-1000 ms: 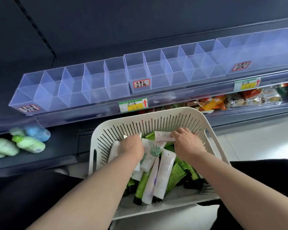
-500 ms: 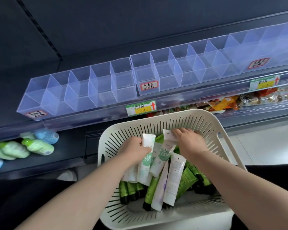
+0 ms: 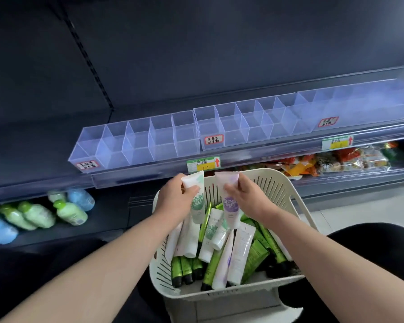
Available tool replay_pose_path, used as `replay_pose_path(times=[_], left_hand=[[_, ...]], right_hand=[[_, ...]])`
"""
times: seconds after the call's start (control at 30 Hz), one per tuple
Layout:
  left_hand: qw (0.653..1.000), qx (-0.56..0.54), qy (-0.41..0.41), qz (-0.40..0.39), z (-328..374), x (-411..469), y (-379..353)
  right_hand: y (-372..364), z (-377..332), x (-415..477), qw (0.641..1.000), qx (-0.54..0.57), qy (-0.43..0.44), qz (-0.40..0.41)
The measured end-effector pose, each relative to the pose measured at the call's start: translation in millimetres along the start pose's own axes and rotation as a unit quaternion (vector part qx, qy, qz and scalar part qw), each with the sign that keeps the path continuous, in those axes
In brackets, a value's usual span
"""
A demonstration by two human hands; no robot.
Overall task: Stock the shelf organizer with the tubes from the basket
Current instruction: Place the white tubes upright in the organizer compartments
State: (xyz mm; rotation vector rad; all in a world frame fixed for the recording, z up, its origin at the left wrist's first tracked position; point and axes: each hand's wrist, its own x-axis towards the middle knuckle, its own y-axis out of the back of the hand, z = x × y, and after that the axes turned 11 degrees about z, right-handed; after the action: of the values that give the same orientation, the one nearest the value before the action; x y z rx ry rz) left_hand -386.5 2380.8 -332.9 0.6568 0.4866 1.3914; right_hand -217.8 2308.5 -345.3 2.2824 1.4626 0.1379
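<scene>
A cream slotted basket (image 3: 282,194) rests on my lap, holding several white, green and lilac tubes (image 3: 222,250). My left hand (image 3: 175,199) grips a white tube with a green print (image 3: 196,201) by its crimped end, lifted above the pile. My right hand (image 3: 245,199) holds a white tube with a purple print (image 3: 230,203) the same way. Both tubes hang cap down, just below the shelf edge. Above them stand clear organizers, one on the left (image 3: 138,141) and one in the middle (image 3: 250,122), all compartments bare.
A third clear organizer (image 3: 359,106) continues to the right. Price tags (image 3: 203,163) sit on the shelf rail. On the lower shelf lie green and blue bottles (image 3: 68,210) at left and snack packets (image 3: 336,162) at right. Dark back panels rise behind.
Both hands have lifted out of the basket pile, each with a tube, rising towards the shelf edge. The view has tilted so the organizers sit further right and lower.
</scene>
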Motion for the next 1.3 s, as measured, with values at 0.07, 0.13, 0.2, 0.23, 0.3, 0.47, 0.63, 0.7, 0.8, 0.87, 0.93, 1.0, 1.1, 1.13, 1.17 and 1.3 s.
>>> replay_pose_path(times=[0.07,0.13,0.2,0.23,0.3,0.47,0.63,0.7,0.8,0.87,0.93,1.0,1.1,1.13,1.17,1.3], left_hand=[[0.999,0.001,-0.018,0.042,5,-3,14],[0.996,0.01,-0.04,0.075,6,-5,29],[0.994,0.012,-0.06,0.093,8,-4,42],[0.993,0.011,-0.068,0.1,9,-3,49],[0.991,0.006,-0.076,0.114,12,0,60],[0.976,-0.032,-0.089,0.195,29,21,90],[0.972,-0.092,-0.051,0.211,40,56,110],[0.971,-0.12,-0.028,0.204,41,69,110],[0.966,-0.155,-0.015,0.205,46,87,107],[0.964,-0.164,-0.013,0.208,50,96,104],[0.962,-0.177,-0.009,0.21,52,103,100],[0.958,-0.195,0.0,0.21,58,109,97],[0.945,-0.245,0.022,0.215,70,120,91],[0.942,-0.253,0.025,0.22,74,124,90],[0.941,-0.252,0.022,0.226,78,128,88],[0.947,-0.223,0.001,0.229,92,149,78]], right_hand=[[-4,-14,-6,0.995,-0.085,0.051,0.017],[-8,-29,-10,0.985,-0.132,0.102,0.047],[-9,-47,-12,0.977,-0.137,0.139,0.079],[-9,-58,-13,0.976,-0.129,0.148,0.09],[-10,-79,-14,0.977,-0.108,0.151,0.105],[-14,-123,-3,0.975,-0.044,0.169,0.137],[-12,-151,22,0.96,-0.036,0.189,0.201],[-10,-153,32,0.959,-0.046,0.181,0.212],[-6,-156,44,0.96,-0.046,0.172,0.218],[-5,-159,49,0.961,-0.05,0.177,0.208],[-5,-160,52,0.959,-0.023,0.189,0.208],[-4,-160,54,0.953,0.025,0.196,0.228],[4,-157,58,0.945,0.062,0.19,0.258],[7,-156,61,0.945,0.061,0.189,0.258],[10,-155,63,0.947,0.057,0.189,0.252],[22,-153,74,0.954,0.043,0.193,0.223]])
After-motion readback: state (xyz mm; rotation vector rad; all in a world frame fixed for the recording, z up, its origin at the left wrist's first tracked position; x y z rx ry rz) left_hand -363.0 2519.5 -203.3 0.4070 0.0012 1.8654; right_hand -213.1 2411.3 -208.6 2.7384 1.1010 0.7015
